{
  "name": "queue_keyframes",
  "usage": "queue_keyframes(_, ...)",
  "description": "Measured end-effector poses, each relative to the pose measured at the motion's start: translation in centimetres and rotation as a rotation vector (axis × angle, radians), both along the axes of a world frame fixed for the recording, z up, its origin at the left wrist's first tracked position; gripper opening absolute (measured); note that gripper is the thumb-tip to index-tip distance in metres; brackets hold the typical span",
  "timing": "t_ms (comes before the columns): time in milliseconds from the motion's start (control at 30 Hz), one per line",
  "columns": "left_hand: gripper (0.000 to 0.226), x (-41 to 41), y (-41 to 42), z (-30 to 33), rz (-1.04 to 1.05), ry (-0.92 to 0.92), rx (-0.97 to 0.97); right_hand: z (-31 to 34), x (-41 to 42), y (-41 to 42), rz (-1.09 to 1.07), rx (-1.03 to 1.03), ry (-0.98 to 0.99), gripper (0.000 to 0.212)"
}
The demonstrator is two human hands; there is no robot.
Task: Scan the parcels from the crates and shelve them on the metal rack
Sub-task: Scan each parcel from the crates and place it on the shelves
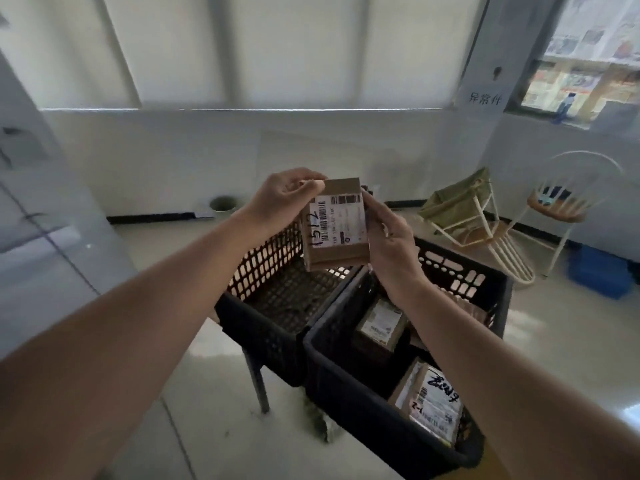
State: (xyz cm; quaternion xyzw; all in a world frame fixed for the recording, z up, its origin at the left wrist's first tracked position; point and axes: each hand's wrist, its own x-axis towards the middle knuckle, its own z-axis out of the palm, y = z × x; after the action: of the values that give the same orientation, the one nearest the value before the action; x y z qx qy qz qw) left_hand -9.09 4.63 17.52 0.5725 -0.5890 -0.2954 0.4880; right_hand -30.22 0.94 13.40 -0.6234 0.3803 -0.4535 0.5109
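Both hands hold one small cardboard parcel (335,225) upright above the crates: the left hand (282,199) pinches its top left corner, the right hand (389,237) closes along its right edge. Its white label carries barcodes and handwritten "1512". Below, the left black crate (263,271) looks empty; the right black crate (363,403) holds more labelled parcels (431,405). A wall sign (484,98) reads "异常件".
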Motion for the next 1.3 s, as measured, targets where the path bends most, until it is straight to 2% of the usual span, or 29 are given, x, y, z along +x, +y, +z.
queue_keyframes(100,0.026,1.2,3.6,0.9,0.146,0.113,-0.035,0.9,2.4,2.4,0.095,-0.002,-0.119,0.041)
queue_keyframes(200,0.046,2.5,7.5,1.6,0.334,0.286,-0.064,1.7,5.4,4.9,0.138,-0.025,-0.143,0.04)
queue_keyframes(300,0.047,4.1,11.9,1.9,0.503,0.257,-0.054,2.6,9.0,8.1,0.201,-0.025,-0.142,0.037)
queue_keyframes(400,0.037,6.2,17.2,2.2,0.525,0.274,-0.029,3.3,12.3,12.2,0.264,-0.036,-0.143,0.035)
queue_keyframes(500,0.039,8.5,23.8,2.6,0.509,0.381,0.021,3.8,15.7,16.6,0.332,-0.051,-0.109,0.035)
queue_keyframes(600,0.051,10.8,31.4,2.8,0.494,0.411,0.066,4.3,19.2,22.0,0.409,-0.054,-0.126,0.036)
queue_keyframes(767,0.054,13.8,44.1,3.0,0.578,0.361,0.055,4.6,24.7,32.3,0.54,-0.056,-0.119,0.038)
queue_keyframes(1033,0.079,17.6,62.9,3.5,0.913,0.16,-0.016,4.5,32.7,49.6,0.71,-0.05,-0.152,0.035)
queue_keyframes(1300,0.094,20.3,78.4,2.3,1.201,0.113,0.005,3.6,39.4,63.6,0.97,-0.075,-0.126,0.037)
